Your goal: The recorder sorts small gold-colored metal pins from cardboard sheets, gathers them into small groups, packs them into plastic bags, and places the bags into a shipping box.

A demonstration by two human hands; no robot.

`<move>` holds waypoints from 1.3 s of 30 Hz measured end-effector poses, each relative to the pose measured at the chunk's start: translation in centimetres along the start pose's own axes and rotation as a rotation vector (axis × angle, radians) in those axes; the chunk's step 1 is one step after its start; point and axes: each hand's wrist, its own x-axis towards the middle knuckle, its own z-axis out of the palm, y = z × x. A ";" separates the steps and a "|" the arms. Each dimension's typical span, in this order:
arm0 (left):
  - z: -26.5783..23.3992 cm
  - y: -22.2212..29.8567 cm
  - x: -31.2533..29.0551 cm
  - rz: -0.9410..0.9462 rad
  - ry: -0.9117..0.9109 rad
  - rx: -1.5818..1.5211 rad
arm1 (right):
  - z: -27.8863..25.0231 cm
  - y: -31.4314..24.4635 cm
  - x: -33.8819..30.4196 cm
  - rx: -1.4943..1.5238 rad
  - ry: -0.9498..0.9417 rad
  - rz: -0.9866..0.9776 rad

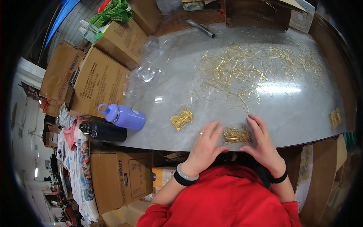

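A neat bundle of gold wire hooks (236,135) lies on the grey tabletop close to its front edge, between my two hands. At the bundle's left end is my left hand (206,145), its fingers stretched out and thumb apart, with a ring on one finger. My right hand (263,145) curves around the right end, fingers extended and thumb spread. Neither hand is closed around the hooks; whether the fingertips touch them I cannot tell. Left of my left hand sits another gold hook bundle (182,118). A wide scatter of loose gold hooks (242,70) covers the table farther back.
A purple bottle (128,117) and a black bottle (107,131) lie at the table's left edge. Cardboard boxes (99,81) and clear plastic (149,72) stand behind them. Another hook bundle (335,118) is at far right. A grey tube (201,28) lies at the back.
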 end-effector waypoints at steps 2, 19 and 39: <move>-0.5 -0.3 -0.2 -0.073 0.030 0.030 | -0.5 0.4 -0.5 -0.053 -0.029 0.032; 1.3 0.1 1.2 -0.056 0.044 -0.248 | 0.9 0.5 1.3 -0.259 -0.165 -0.202; 4.1 0.0 1.1 0.179 -0.088 -0.017 | 2.2 0.4 -0.8 0.308 0.042 0.073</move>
